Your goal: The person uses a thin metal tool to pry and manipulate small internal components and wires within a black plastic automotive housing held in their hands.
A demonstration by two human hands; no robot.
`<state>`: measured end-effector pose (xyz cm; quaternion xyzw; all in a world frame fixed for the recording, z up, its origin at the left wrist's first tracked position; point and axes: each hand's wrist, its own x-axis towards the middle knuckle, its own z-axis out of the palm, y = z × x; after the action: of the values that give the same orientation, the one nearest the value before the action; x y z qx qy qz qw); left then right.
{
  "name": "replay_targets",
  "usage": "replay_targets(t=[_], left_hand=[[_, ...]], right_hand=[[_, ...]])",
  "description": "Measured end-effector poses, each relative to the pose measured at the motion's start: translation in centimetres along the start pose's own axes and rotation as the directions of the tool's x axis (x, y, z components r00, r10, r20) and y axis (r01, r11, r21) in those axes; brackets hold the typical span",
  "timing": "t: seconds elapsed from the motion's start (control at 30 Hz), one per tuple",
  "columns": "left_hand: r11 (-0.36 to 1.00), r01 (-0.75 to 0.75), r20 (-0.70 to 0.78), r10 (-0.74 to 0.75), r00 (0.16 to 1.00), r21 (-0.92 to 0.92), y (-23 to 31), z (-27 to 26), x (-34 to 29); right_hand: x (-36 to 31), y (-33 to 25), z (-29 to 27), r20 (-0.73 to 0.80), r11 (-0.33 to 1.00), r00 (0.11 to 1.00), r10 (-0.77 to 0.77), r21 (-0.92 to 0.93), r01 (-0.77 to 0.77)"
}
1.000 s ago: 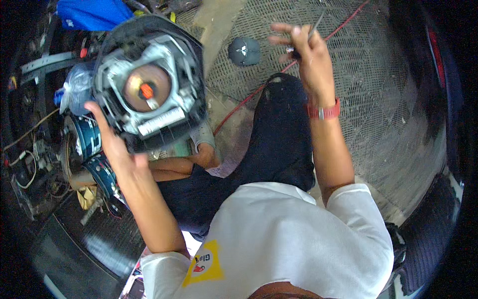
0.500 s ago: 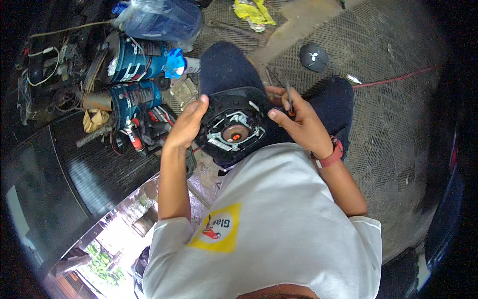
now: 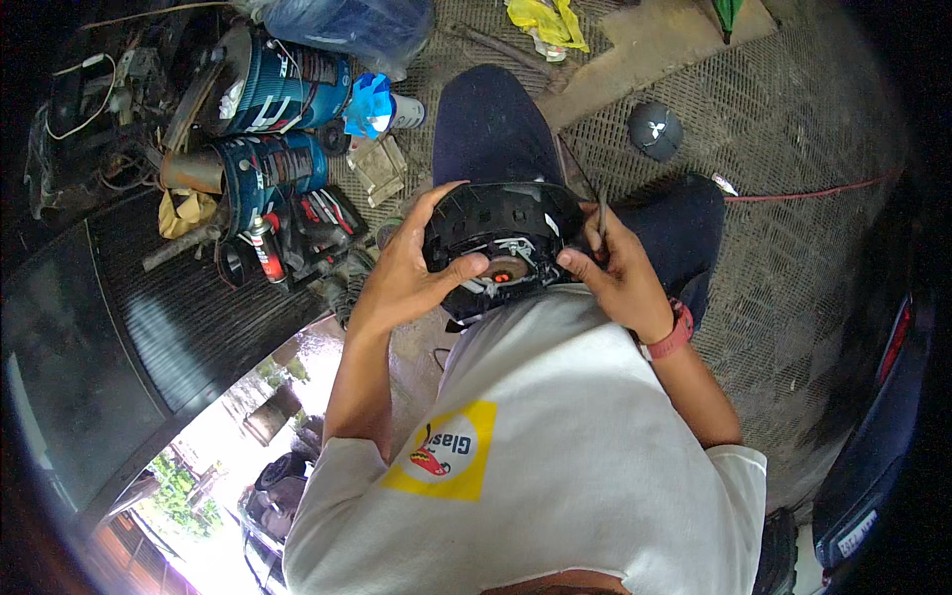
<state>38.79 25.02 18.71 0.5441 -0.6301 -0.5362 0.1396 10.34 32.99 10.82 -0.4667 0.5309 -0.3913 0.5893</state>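
Black housing (image 3: 508, 216) has tipped between the clasping left hand (image 3: 405, 281) and right hand (image 3: 633, 281) gripping a tool (image 3: 602, 210).

Lower fingers of the left hand (image 3: 416, 268) are hidden behind a round black part (image 3: 501, 223); to its right, a thin tool's (image 3: 602, 216) lower end vanishes into the right hand (image 3: 625, 273). Far beyond the part, a plastic-wrapped blue bundle (image 3: 347, 30), yellow wrapper (image 3: 548, 22) and green object (image 3: 728, 14) are cropped by the upper edge.
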Motion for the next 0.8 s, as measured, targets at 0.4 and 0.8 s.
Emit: replay_targets(t=[0.4,0.8], left_hand=[[0.959,-0.074,-0.028,0.085,0.996,0.273,-0.7,0.6,-1.4],[0.957,-0.134,-0.146,0.175,0.974,0.256,1.1,4.2,-2.5]], right_hand=[[-0.4,-5.8,0.4,-0.012,0.847,0.99,-0.14,-0.52,0.114],[-2.5,-13.3,0.6,0.164,0.695,0.975,-0.149,-0.684,0.221]])
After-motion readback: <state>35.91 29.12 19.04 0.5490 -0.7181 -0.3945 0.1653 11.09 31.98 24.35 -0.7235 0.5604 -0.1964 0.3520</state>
